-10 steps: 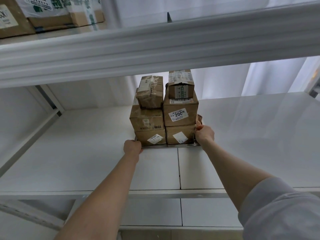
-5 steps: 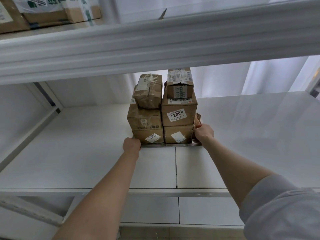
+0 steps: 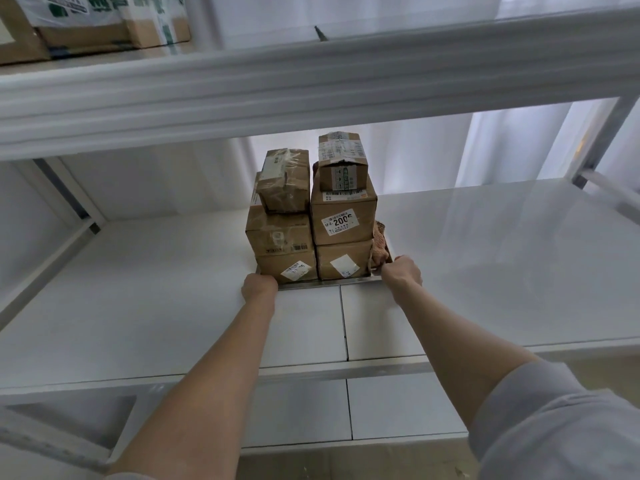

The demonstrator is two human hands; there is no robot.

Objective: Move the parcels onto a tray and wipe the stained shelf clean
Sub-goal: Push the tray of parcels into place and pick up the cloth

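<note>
The left grip [image 3: 259,287], just left of the frame's centre, was curled into a fist at the near left corner of the tray [image 3: 329,282], its fingertips hidden behind the knuckles. Its bare forearm ran down to the lower left of the frame. Above, at the upper left, more cardboard boxes [image 3: 97,26] sat on the upper shelf [image 3: 311,81], whose pale front beam crossed the whole frame.

The tray, thin and metal, lay flat on the white shelf [image 3: 138,289] in the middle of the frame, set back from the shelf's front edge. On it stood the parcels [image 3: 343,220], brown cardboard boxes in two columns three high, the columns touching. The left column's top box sat tilted, and white labels faced the camera. Just right of the stack, on the tray's right side, a brownish-pink cloth [image 3: 379,244] lay bunched against the lower boxes.

The right grip [image 3: 401,273] was closed round the tray's near right corner, just below the cloth, fingers curled over the rim. Its arm led down to a grey sleeve [image 3: 554,427] at lower right. White curtains [image 3: 502,150] hung behind the shelf at upper right.
</note>
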